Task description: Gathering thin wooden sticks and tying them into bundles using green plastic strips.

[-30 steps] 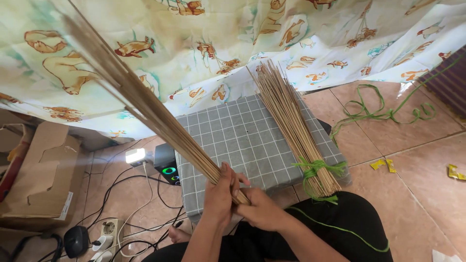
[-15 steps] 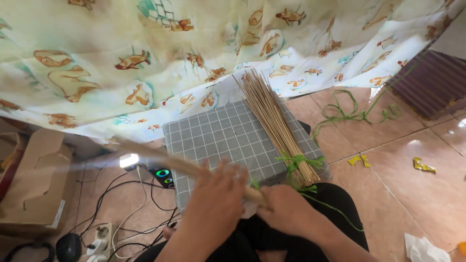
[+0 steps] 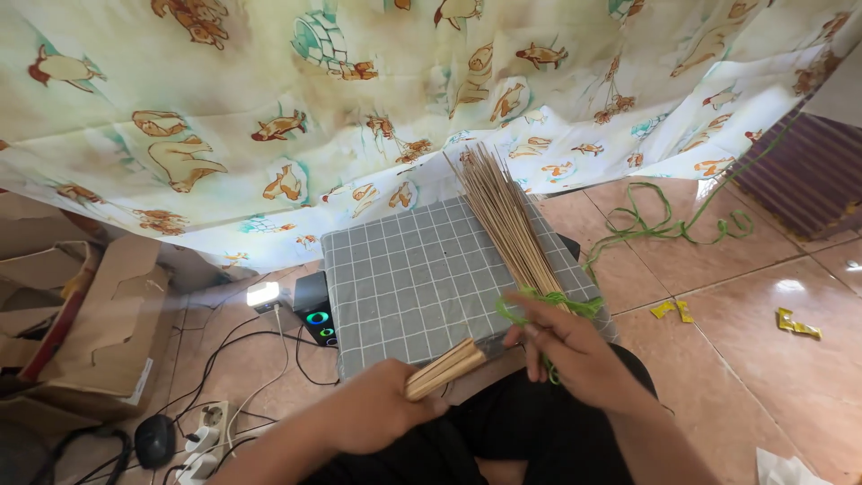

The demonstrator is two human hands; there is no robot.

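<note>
So the grey checked cushion (image 3: 404, 278) sits on the tiled floor (image 3: 772, 305), with a tied stick bundle (image 3: 507, 220) lying along its right side. Green string (image 3: 669, 224) and yellow scraps (image 3: 673, 310) litter the floor further right.

Grey white-gridded cushion (image 3: 413, 278), tan stick bundle (image 3: 507, 224) tied green — cream curtain (image 3: 359, 108) with, seemingly, animal prints.

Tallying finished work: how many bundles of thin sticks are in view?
2: one stick bundle gripped in the left hand; one tied stick bundle on the grey checked cushion, by the right hand.
</note>
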